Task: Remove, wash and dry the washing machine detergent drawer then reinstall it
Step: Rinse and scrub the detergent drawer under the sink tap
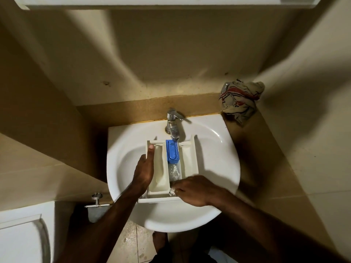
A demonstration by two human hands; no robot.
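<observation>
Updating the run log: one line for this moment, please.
stage: washing | drawer in sink under tap | left hand grips side | right hand rubs front

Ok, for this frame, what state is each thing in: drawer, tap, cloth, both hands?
detergent drawer: out of the machine, lying in the sink, wet
blue insert: in place, middle compartment
tap: running onto the insert
cloth: crumpled, unused beside the sink
left hand: grips the drawer's left wall
right hand: rubbing the drawer's front, grip unclear

Left hand (pixel 143 170) grips the drawer (pixel 161 168) wall, thumb stretched forward along its edge; right hand (pixel 191 190) curls fingers down into the near end, both forearms reaching in from below
</observation>
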